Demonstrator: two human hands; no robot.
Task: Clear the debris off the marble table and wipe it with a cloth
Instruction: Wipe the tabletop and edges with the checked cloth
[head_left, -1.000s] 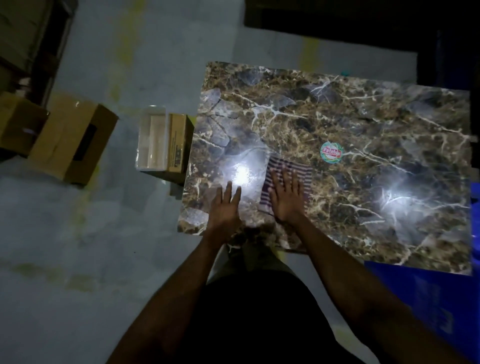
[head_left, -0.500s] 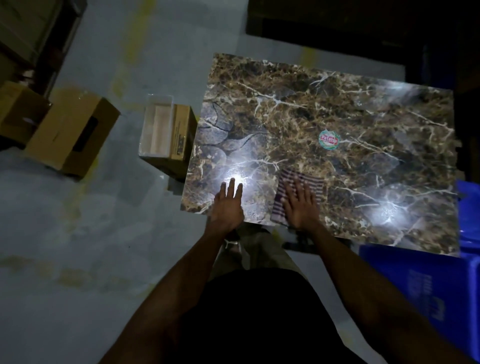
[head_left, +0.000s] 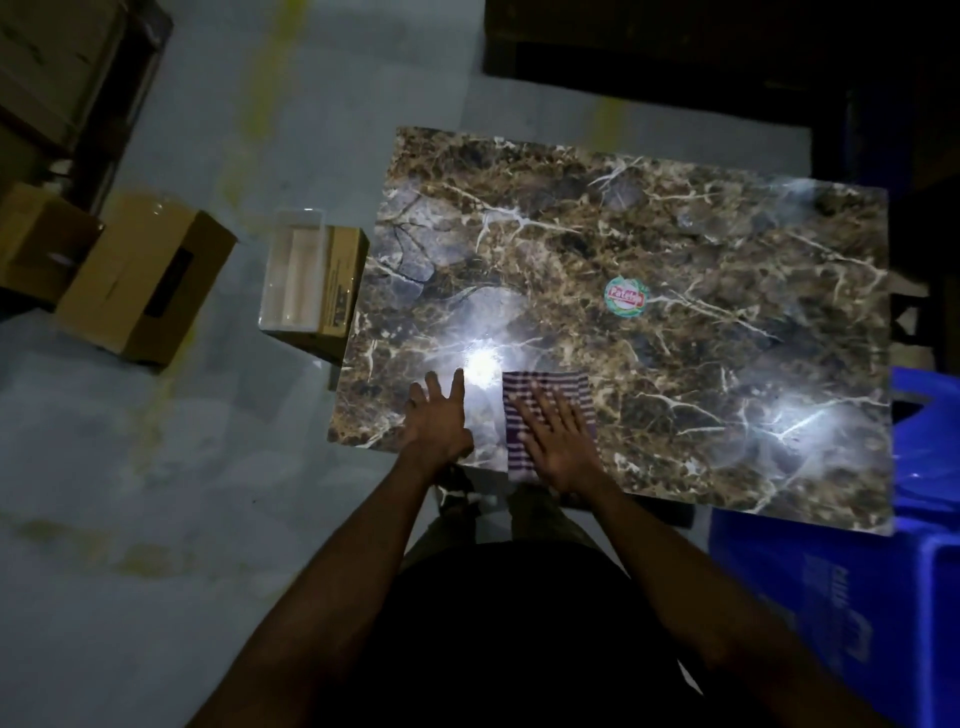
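Note:
The brown marble table (head_left: 675, 249) with white veins fills the upper right of the head view. A striped purple-and-white cloth (head_left: 569, 385) lies flat near its front edge, one end hanging over that edge. My right hand (head_left: 553, 431) presses flat on the cloth with straight, spread fingers. My left hand (head_left: 439, 415) rests flat on the bare marble just left of the cloth, fingers straight, beside a bright glare spot. A round green-and-red sticker (head_left: 627, 297) sits near the table's middle. No loose debris shows on the marble.
On the grey floor to the left stand cardboard boxes (head_left: 145, 280) and an open box with a clear lid (head_left: 306, 280) close to the table's left edge. A blue plastic bin (head_left: 841, 597) stands at the right front corner. Dark furniture lines the back.
My right hand has drawn the cloth back toward the table's front edge. My left hand stays flat on the marble near the left front corner. The camera view has shifted.

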